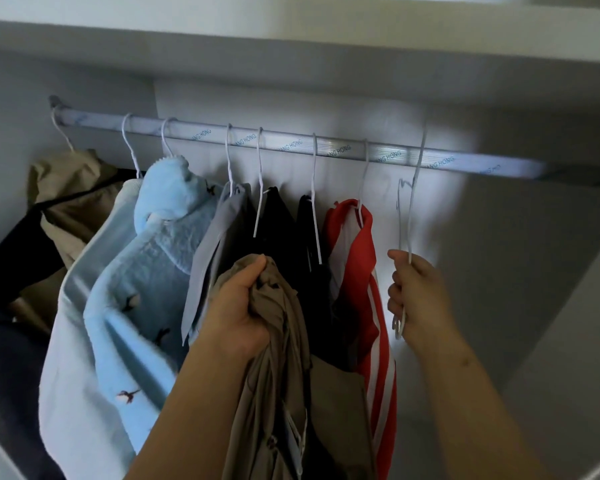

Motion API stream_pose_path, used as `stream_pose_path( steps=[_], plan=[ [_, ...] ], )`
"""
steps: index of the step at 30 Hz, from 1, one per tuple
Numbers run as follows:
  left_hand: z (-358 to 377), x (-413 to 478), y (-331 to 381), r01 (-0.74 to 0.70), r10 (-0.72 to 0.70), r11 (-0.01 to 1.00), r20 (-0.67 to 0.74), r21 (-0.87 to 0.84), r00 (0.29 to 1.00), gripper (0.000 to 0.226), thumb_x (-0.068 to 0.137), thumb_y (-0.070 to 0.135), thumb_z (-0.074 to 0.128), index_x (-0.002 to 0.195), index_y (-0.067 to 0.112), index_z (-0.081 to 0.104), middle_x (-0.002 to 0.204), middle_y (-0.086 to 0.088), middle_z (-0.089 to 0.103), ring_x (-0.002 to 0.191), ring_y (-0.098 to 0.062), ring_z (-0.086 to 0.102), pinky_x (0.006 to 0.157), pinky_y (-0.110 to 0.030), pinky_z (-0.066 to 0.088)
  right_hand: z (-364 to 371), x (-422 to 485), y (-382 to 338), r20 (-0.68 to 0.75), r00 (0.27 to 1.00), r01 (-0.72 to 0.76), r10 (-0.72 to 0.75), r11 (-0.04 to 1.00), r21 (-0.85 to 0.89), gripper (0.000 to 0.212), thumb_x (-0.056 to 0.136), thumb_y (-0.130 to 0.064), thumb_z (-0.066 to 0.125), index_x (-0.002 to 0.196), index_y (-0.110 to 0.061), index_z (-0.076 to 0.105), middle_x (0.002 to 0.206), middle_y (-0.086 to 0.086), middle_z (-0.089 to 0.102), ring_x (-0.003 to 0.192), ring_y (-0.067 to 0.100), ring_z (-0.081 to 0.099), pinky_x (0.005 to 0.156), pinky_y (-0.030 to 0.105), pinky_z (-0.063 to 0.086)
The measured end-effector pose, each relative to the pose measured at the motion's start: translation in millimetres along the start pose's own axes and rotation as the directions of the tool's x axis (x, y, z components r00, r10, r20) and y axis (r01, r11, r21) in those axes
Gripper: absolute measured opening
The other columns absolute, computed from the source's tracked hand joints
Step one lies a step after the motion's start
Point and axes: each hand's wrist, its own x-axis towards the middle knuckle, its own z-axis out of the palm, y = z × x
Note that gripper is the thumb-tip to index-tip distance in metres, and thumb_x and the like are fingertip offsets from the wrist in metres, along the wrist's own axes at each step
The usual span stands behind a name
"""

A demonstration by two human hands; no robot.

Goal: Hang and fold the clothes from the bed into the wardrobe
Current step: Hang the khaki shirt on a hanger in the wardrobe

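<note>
**Hanger in the right hand, khaki garment in the left, both under the rail**

The person is standing at the open wardrobe and is looking at the rail (284, 143). Below the middle of the rail the left hand (238, 306) is gripping a khaki garment (278, 375). The fingers are closed tight around its bunched top, and the rest of the cloth is hanging straight down from the fist, so its long axis is running vertical.

Below the right part of the rail the right hand (416, 292) is holding a white wire hanger (405, 220), with the fingers curled around its lower wires. The hanger is standing almost upright from the hand toward the rail. The picture is blurred here. It is possible that there are two hangers, and it cannot be told if a hook is sitting on the rail or is hanging free just under it.

The garment is lying to the left of the hanger, and both are at about the same height under the rail. Behind them a red garment with white stripes (357, 271) is hanging from the rail, and further left a light blue fleece (160, 237).

Judging from this, the next step is asking the two hands to come together, so that the khaki cloth goes onto the hanger. The rail right of the red garment's hook is looking like the place for it.
</note>
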Motion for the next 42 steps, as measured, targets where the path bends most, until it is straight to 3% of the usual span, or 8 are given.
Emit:
stream_pose_path(
  steps=[4, 11, 21, 24, 27, 34, 37, 42],
  plan=[
    [-3.9, -18.1, 1.7, 0.042, -0.043, 0.999, -0.036, -0.021, 0.998, 0.036, 0.081, 0.022, 0.057, 0.116, 0.021, 0.050, 0.111, -0.012, 0.055, 0.095, -0.025, 0.057, 0.081, -0.044, 0.051, 0.6, -25.6, 0.1, -0.016, 1.000, 0.022, -0.022, 0.999, -0.033, 0.017, 0.095, -0.016, 0.051, 0.082, -0.018, 0.062, 0.040, -0.010, 0.030, 0.034, 0.004, 0.025, 0.034, 0.016, 0.025],
    [-15.2, -82.9, 9.2, 0.081, -0.076, 0.996, -0.158, 0.025, 0.985, 0.025, 0.095, 0.023, 0.048, 0.078, 0.008, 0.059, 0.077, -0.009, 0.060, 0.075, -0.022, 0.057, 0.085, -0.038, 0.046, 2.8, -103.6, 27.3, -0.006, 0.999, -0.047, 0.049, 0.984, 0.171, 0.034, 0.093, -0.023, 0.054, 0.061, -0.016, 0.047, 0.040, -0.005, 0.031, 0.034, 0.008, 0.026, 0.039, 0.020, 0.035],
    [-75.3, -171.4, 29.0, 0.064, -0.049, 0.996, -0.192, 0.069, 0.980, 0.014, 0.095, 0.017, 0.050, 0.086, 0.010, 0.060, 0.090, -0.009, 0.056, 0.092, -0.023, 0.053, 0.105, -0.043, 0.039, 18.1, -250.9, 45.6, -0.009, 0.999, 0.052, -0.052, 0.975, 0.217, 0.029, 0.088, -0.015, 0.055, 0.061, -0.005, 0.049, 0.034, -0.004, 0.035, 0.028, 0.006, 0.033, 0.042, 0.023, 0.050],
    [-83.3, -196.0, 26.4, 0.057, -0.037, 0.995, -0.218, 0.087, 0.975, 0.015, 0.093, 0.013, 0.052, 0.081, 0.008, 0.060, 0.081, -0.009, 0.057, 0.080, -0.021, 0.055, 0.094, -0.040, 0.044, 13.4, -281.1, 46.5, -0.033, 0.994, 0.107, -0.104, 0.983, 0.147, 0.035, 0.081, -0.014, 0.067, 0.048, -0.012, 0.056, 0.034, 0.001, 0.038, 0.030, 0.011, 0.039, 0.052, 0.029, 0.051],
    [-84.1, -219.1, 22.7, 0.053, -0.025, 0.993, -0.254, 0.104, 0.967, 0.016, 0.092, 0.013, 0.053, 0.078, 0.007, 0.059, 0.077, -0.009, 0.056, 0.074, -0.020, 0.054, 0.087, -0.035, 0.047, 8.3, -301.4, 39.5, -0.077, 0.987, 0.142, -0.141, 0.990, 0.010, 0.026, 0.089, -0.002, 0.056, 0.072, -0.019, 0.066, 0.037, 0.000, 0.044, 0.035, 0.012, 0.042, 0.051, 0.027, 0.046],
    [-74.3, -258.5, 21.4, 0.031, 0.018, 0.985, -0.283, 0.171, 0.959, 0.026, 0.097, 0.013, 0.045, 0.072, 0.011, 0.054, 0.066, -0.002, 0.055, 0.063, -0.010, 0.053, 0.058, -0.020, 0.052, -5.7, -333.1, 34.2, -0.072, 0.987, 0.136, -0.146, 0.983, -0.125, 0.018, 0.087, -0.007, 0.061, 0.072, -0.006, 0.050, 0.039, -0.005, 0.050, 0.034, 0.007, 0.044, 0.041, 0.018, 0.039],
    [-72.0, -275.6, 15.4, 0.107, -0.029, 0.953, -0.264, 0.283, 0.964, 0.016, 0.095, 0.018, 0.048, 0.083, 0.009, 0.055, 0.079, -0.010, 0.059, 0.075, -0.023, 0.057, 0.077, -0.039, 0.050, -19.4, -343.2, 29.3, -0.004, 0.990, 0.138, -0.139, 0.987, -0.077, 0.020, 0.090, -0.004, 0.055, 0.070, -0.004, 0.051, 0.042, -0.002, 0.049, 0.038, 0.009, 0.045, 0.046, 0.021, 0.043],
    [-77.5, -297.4, 10.8, 0.138, -0.030, 0.932, -0.307, 0.334, 0.951, 0.014, 0.093, 0.019, 0.051, 0.085, 0.008, 0.056, 0.074, -0.010, 0.063, 0.074, -0.026, 0.058, 0.074, -0.041, 0.048, -27.0, -357.9, 31.7, -0.068, 0.998, -0.011, 0.009, 1.000, -0.021, 0.039, 0.098, -0.019, 0.044, 0.060, -0.011, 0.041, 0.035, -0.008, 0.042, 0.031, 0.001, 0.037, 0.042, 0.017, 0.032]
  ],
)
